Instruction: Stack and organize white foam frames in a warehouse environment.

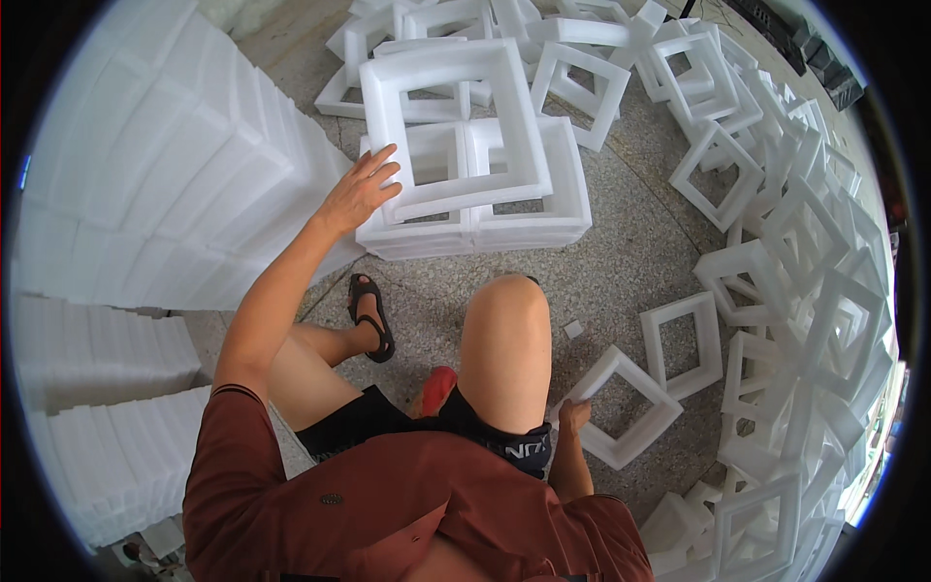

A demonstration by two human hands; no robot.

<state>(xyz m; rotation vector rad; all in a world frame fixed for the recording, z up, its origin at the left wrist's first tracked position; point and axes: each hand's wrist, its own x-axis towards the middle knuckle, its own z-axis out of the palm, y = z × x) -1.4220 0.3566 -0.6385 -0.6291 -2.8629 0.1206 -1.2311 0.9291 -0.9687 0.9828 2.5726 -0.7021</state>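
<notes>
My left hand (359,191) has its fingers spread against the left side of a white square foam frame (533,145). That frame lies slightly askew across two side-by-side stacks of foam frames (543,233) on the floor in front of me. Low on my right, my right hand (574,415) is closed around the left corner of another white foam frame (652,432), held tilted beside my knee. Its fingertips are partly hidden. One more loose foam frame (716,364) lies just beyond the held one.
Tall stacks of white foam pieces (145,165) rise on my left, with lower stacks (107,349) nearer me. A large jumbled heap of foam frames (805,233) curves along the right side. More loose frames (582,97) lie at the far side. A small white scrap (573,330) is on the speckled floor.
</notes>
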